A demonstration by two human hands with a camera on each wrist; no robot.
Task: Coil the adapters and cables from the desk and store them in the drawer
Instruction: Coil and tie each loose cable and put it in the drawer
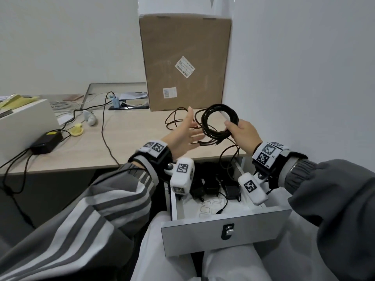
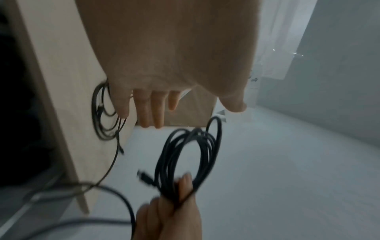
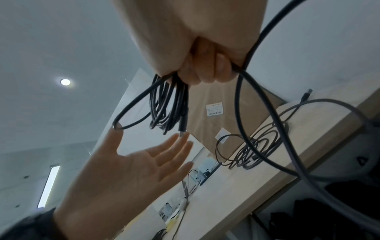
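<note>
Cable coil gripped by right hand | left hand spread | wood-look desk, white walls, apparently

Our way down into the open drawer partly blocked by black adapters at its back, bare white floor toward its front, cardboard box walling the bench behind, loose cable on the bench ahead of us

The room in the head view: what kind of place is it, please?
Probably an office or a workroom: a light wooden desk with chargers and cables, a big shipping box on it, and an open lockable drawer below.
</note>
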